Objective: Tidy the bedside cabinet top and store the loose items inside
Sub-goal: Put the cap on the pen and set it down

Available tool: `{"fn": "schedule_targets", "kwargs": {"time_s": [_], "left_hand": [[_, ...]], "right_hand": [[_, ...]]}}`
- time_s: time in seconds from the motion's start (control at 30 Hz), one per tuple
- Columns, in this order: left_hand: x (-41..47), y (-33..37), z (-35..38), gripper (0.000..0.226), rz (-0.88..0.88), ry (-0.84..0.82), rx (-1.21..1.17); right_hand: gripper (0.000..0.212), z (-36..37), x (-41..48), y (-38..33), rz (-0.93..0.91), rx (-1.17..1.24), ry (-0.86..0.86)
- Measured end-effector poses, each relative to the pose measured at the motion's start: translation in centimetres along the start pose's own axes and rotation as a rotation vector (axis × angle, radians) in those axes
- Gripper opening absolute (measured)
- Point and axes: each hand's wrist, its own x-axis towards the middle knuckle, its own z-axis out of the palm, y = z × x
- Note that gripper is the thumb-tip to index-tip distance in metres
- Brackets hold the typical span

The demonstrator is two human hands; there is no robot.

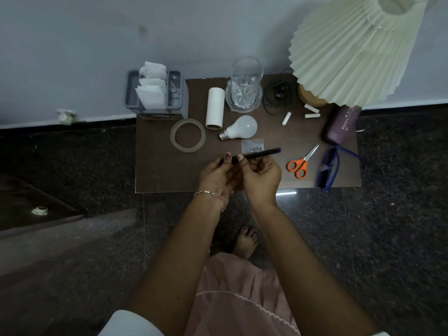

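With your left hand (214, 177) and right hand (260, 177) both closed on the slim black pen (257, 154) above the brown wooden cabinet top (160, 170), treat tidying as barely begun: orange-handled scissors (301, 162), white bulb (241, 128) and clear tape ring (188, 135) remain out.

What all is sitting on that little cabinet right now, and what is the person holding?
Tissue holder: 1, grey, back left corner
Tape roll: 1, clear, front of holder
Tube: 1, white, lying right of tape
Bulb: 1, white, centre
Glass: 1, clear, back centre
Cable: 1, black, coiled right of glass
Chalk sticks: 3, white, near lamp
Lamp: 1, cream pleated shade, back right
Bottle: 1, purple, right edge
Scissors: 1, orange handles, front right
Glasses: 1, blue, front right corner
Small packet: 1, clear, centre
Pen: 1, dark, held in both hands
Left hand: 1, on pen
Right hand: 1, on pen
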Motion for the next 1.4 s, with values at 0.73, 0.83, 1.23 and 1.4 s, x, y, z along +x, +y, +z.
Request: {"fn": "schedule_targets", "kwargs": {"time_s": [0.73,0.83,1.23,1.4], "left_hand": [[6.8,8.0,-14.3,0.01,0.261,0.361,0.34],[7.7,8.5,-14.8,0.022,0.297,0.358,0.402],[7.6,10.6,-15.7,0.013,0.431,0.384,0.771],[9.1,14.3,-14.5,0.027,0.514,0.404,0.648]], "right_hand": [[0.007,8.8,1.3,4.3,-0.075,-0.574,-0.369],[0.011,9.5,1.8,4.2,-0.21,-0.72,-0.398],[0.01,9.9,2.3,4.3,-0.257,-0.76,-0.208],[0.017,11.1,2.5,1.7,-0.365,-0.654,-0.168]]}}
